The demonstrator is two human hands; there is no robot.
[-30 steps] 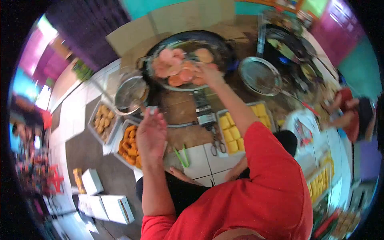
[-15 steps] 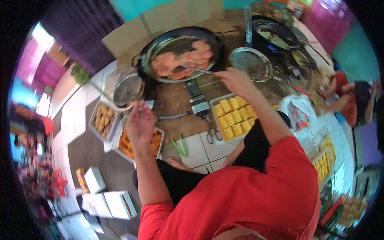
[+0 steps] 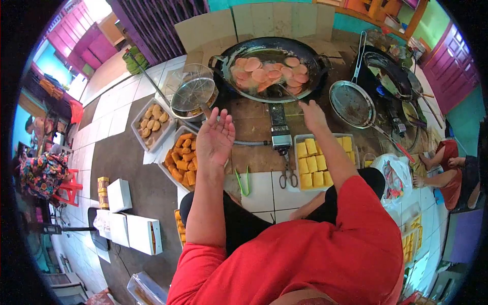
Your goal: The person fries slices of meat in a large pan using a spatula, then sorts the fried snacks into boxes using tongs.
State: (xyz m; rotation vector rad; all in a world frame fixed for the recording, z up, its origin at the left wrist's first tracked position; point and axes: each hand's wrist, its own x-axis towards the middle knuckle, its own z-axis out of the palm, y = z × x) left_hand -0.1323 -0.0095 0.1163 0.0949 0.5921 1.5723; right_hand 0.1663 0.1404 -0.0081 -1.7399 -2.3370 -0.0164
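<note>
My right hand [image 3: 314, 118] is closed around the handle of a thin metal cooking utensil [image 3: 291, 93]. Its far end dips among pink round slices [image 3: 260, 75] in a large black wok [image 3: 316, 84] of oil, and the slices hide its shape. My left hand [image 3: 217, 136] is held palm up with its fingers apart and nothing in it. Close to those fingertips are a wire skimmer [image 3: 192, 84] and a round strainer [image 3: 179, 108]. Below the left hand, a tub of orange-brown fried pieces [image 3: 182, 158] is partly covered by my forearm.
Yellow rolls [image 3: 315, 163] fill a tray by my right forearm. Green tongs [image 3: 244, 182] and scissors [image 3: 288, 179] lie in front of me. Rightward are a mesh strainer [image 3: 352, 104], a second wok [image 3: 389, 76] and another person's legs [image 3: 438, 170]. White boxes [image 3: 142, 234] stand at left.
The whole view has swung, so the wok and trays sit further right. The pink slices appear more spread out. My right hand still grips the utensil, and my left palm stays raised.
</note>
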